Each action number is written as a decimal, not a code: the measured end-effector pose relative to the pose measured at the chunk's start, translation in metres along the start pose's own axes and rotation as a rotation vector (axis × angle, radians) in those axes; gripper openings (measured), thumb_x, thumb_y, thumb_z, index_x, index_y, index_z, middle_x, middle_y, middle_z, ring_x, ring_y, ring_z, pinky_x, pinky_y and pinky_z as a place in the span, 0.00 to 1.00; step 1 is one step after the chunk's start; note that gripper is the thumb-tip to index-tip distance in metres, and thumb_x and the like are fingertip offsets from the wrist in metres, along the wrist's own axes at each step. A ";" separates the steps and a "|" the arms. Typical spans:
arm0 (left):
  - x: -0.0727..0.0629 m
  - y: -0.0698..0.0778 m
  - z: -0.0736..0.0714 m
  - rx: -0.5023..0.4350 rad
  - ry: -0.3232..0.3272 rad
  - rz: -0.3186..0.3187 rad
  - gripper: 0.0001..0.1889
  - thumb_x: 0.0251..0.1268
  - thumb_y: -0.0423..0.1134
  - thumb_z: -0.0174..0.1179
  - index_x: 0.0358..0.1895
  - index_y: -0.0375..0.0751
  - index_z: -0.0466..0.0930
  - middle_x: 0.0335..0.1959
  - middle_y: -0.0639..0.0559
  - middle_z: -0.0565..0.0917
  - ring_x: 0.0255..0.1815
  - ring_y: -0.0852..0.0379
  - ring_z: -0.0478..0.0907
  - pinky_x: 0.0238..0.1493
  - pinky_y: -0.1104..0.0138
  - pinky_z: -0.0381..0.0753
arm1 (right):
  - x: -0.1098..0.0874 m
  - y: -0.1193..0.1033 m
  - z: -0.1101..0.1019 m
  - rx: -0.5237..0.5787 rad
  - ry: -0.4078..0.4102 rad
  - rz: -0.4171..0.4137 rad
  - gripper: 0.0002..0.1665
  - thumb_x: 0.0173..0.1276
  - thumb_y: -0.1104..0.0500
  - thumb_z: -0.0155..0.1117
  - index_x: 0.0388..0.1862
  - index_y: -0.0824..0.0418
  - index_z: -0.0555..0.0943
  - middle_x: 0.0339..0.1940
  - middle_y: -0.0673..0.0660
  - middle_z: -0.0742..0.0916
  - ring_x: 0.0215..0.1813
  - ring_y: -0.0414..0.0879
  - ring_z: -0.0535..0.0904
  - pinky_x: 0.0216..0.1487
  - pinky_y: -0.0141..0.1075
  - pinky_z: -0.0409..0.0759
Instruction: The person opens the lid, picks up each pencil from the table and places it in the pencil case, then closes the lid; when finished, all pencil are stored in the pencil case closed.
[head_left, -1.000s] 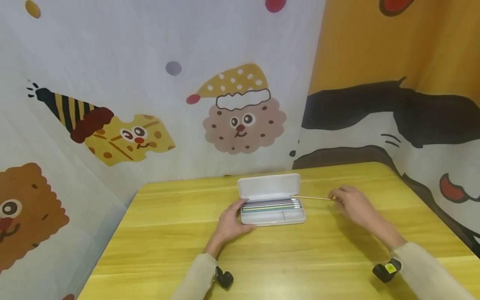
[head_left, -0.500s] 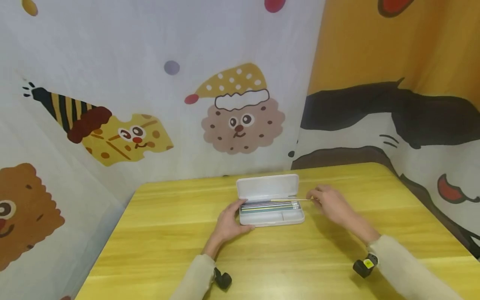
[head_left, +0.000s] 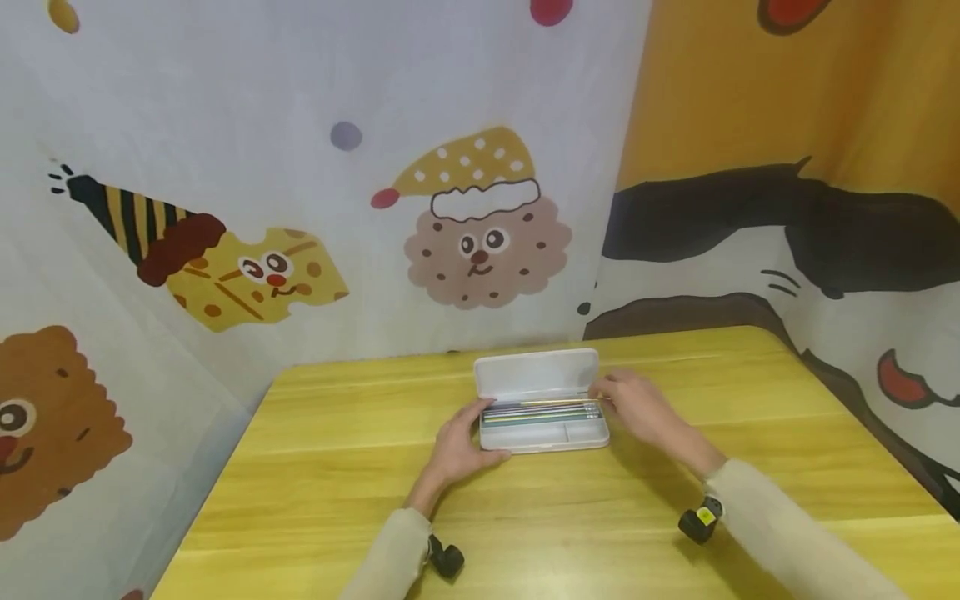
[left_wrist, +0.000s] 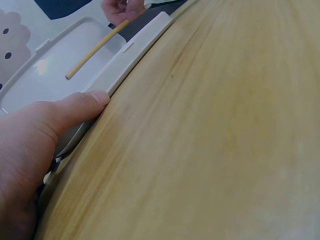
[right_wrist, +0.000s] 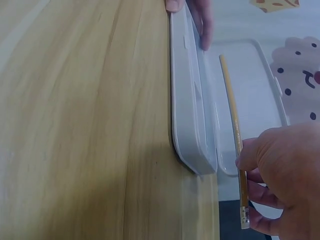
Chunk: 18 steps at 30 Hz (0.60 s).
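A white pencil case [head_left: 517, 438] stands on the table with its lid [head_left: 536, 372] raised at the back. Several pencils [head_left: 536, 414] lie side by side in its rear compartment. My left hand [head_left: 456, 443] grips the case's left end, the thumb [left_wrist: 82, 110] against the front wall and the fingers toward the back. Between thumb and fingers, my right hand [right_wrist: 280, 175] pinches a yellow pencil [right_wrist: 231, 100] near its eraser end. That pencil is held above the case, roughly along its length, in front of the lid. The pencils inside are hidden in both wrist views.
The yellow wood-grain table [head_left: 337, 500] reaches around the case on all sides. Behind it hangs a cartoon-printed curtain [head_left: 300, 100], close to the table's back edge. A small divider splits the case's front compartment.
My right hand has moved left, carrying the yellow pencil from the case's right side to over the rear compartment. My left hand has stayed on the case.
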<state>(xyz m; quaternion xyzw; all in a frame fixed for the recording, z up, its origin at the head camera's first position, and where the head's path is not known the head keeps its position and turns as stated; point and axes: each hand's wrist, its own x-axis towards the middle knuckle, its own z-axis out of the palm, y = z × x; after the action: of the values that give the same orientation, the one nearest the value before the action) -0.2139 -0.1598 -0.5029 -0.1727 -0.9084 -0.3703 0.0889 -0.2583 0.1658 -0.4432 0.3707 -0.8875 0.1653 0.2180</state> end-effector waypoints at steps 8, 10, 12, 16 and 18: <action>-0.001 -0.001 0.005 -0.001 -0.005 -0.001 0.48 0.44 0.52 0.80 0.72 0.47 0.69 0.70 0.44 0.72 0.69 0.42 0.68 0.67 0.48 0.68 | 0.006 -0.007 0.009 -0.006 -0.041 -0.003 0.13 0.52 0.74 0.73 0.35 0.61 0.87 0.33 0.56 0.85 0.35 0.53 0.81 0.36 0.44 0.83; -0.001 -0.001 0.006 -0.006 -0.006 0.004 0.48 0.44 0.52 0.80 0.72 0.46 0.69 0.70 0.43 0.71 0.69 0.41 0.68 0.67 0.47 0.68 | 0.007 -0.010 0.012 -0.005 -0.039 -0.010 0.13 0.52 0.74 0.72 0.34 0.61 0.87 0.33 0.55 0.84 0.35 0.52 0.81 0.36 0.43 0.83; -0.001 -0.001 0.006 -0.010 -0.005 0.004 0.48 0.43 0.52 0.80 0.72 0.46 0.69 0.70 0.43 0.71 0.69 0.41 0.68 0.67 0.46 0.68 | 0.009 -0.011 0.015 -0.005 -0.030 -0.025 0.14 0.51 0.75 0.71 0.34 0.61 0.87 0.32 0.55 0.84 0.35 0.51 0.81 0.36 0.43 0.83; -0.002 0.001 0.005 -0.017 -0.003 -0.010 0.49 0.42 0.51 0.81 0.72 0.46 0.69 0.70 0.43 0.71 0.69 0.40 0.68 0.68 0.46 0.67 | 0.013 -0.014 0.020 -0.002 -0.012 -0.062 0.15 0.50 0.75 0.71 0.34 0.60 0.87 0.32 0.54 0.83 0.34 0.50 0.80 0.35 0.41 0.83; -0.001 0.002 0.004 -0.021 -0.003 -0.011 0.49 0.42 0.51 0.81 0.72 0.46 0.69 0.71 0.43 0.71 0.69 0.41 0.67 0.68 0.46 0.66 | 0.015 -0.015 0.022 -0.003 -0.010 -0.071 0.14 0.50 0.75 0.71 0.34 0.60 0.87 0.31 0.54 0.83 0.34 0.49 0.80 0.35 0.40 0.83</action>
<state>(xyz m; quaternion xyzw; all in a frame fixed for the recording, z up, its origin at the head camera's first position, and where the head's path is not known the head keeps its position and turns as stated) -0.2126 -0.1562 -0.5047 -0.1693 -0.9055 -0.3802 0.0835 -0.2626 0.1375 -0.4522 0.4026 -0.8751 0.1542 0.2198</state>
